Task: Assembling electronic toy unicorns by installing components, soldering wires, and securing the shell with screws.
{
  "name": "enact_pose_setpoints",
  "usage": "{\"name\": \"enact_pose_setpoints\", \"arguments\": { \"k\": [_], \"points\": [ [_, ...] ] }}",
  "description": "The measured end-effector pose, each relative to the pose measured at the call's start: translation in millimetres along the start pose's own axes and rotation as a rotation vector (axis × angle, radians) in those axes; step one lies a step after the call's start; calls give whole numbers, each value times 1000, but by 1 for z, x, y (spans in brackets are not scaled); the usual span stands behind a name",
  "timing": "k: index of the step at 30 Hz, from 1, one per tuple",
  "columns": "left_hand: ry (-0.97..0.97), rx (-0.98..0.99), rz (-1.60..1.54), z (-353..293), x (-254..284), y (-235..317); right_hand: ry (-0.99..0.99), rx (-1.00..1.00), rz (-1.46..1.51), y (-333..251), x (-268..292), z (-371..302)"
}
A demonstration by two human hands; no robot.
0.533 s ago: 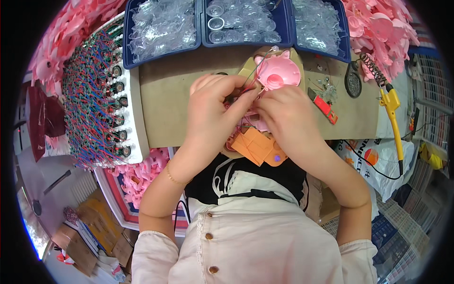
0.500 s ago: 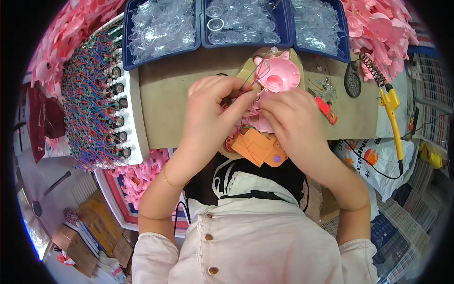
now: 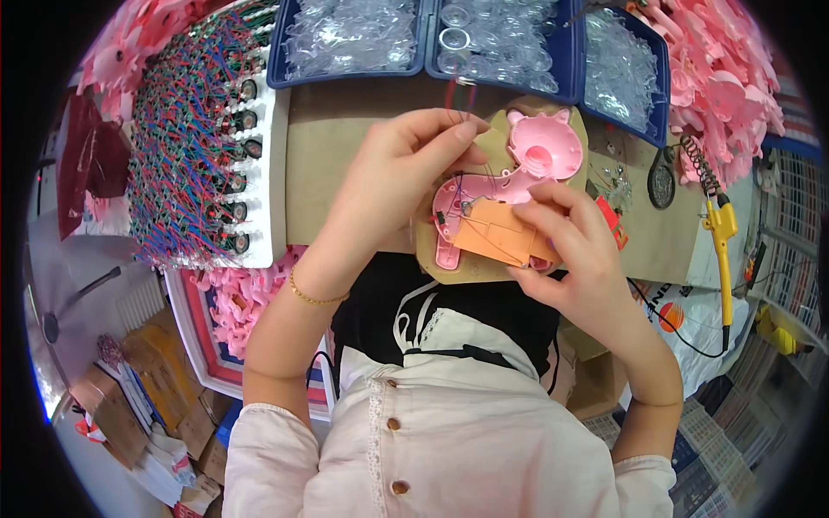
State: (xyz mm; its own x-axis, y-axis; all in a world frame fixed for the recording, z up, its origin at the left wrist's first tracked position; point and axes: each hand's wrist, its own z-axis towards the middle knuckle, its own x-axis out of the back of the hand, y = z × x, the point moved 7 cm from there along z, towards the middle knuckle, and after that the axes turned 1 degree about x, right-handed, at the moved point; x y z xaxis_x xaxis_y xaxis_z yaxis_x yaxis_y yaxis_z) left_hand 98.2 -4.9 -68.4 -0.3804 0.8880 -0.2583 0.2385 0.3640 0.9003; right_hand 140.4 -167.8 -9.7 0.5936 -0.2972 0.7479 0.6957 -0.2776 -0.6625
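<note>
**Plainly, two hands over one pink shell**

From the head view, the left hand (image 3: 406,164) has thumb and forefinger closed in a pinch on thin wires (image 3: 460,102), which stand up toward the blue bins (image 3: 427,72) of clear plastic parts. Its other fingers are curled.

The right hand (image 3: 583,246) is half spread, thumb at the lower edge of an orange block (image 3: 492,233) and fingertips at its upper side; whether it grips firmly, I cannot tell. That block lies across the lower part of the pink shell (image 3: 505,186), which rests hollow side up on a tan backing (image 3: 496,142). Well to the right stands a yellow soldering iron (image 3: 719,226).
</note>
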Motion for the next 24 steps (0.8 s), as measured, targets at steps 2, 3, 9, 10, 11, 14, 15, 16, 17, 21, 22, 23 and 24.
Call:
{"name": "enact_pose_setpoints", "arguments": {
  "k": [2,3,9,10,11,14,15,16,17,21,22,23,24],
  "points": [
    [21,-43,-44,-7,1,-11,-8,39,-4,0,0,-1],
    [117,-151,-19,-13,7,-11,-7,69,-8,-1,0,-2],
    [304,-555,682,-69,22,-11,66,147,-17,-3,5,9],
    [260,-651,765,-76,18,-12,64,140,-19,2,2,12],
    [222,-753,849,-83,12,-10,58,172,-2,3,1,13],
    [139,-810,946,-88,2,-10,59,236,1,8,0,13],
    [105,-791,997,-88,0,-10,69,266,-11,8,1,13],
    [108,-789,995,-87,0,-12,65,267,-11,8,2,13],
    [109,-863,1070,-90,-4,-12,28,238,-39,9,1,15],
    [126,-924,1219,-96,-6,-18,-173,93,-19,8,4,30],
    [133,-904,1245,-96,-6,-18,-171,90,-19,6,6,32],
    [133,-906,1246,-97,-6,-18,-202,112,-63,3,4,35],
    [129,-904,1289,-97,-6,-20,-233,135,-107,0,2,36]
  ]
}}
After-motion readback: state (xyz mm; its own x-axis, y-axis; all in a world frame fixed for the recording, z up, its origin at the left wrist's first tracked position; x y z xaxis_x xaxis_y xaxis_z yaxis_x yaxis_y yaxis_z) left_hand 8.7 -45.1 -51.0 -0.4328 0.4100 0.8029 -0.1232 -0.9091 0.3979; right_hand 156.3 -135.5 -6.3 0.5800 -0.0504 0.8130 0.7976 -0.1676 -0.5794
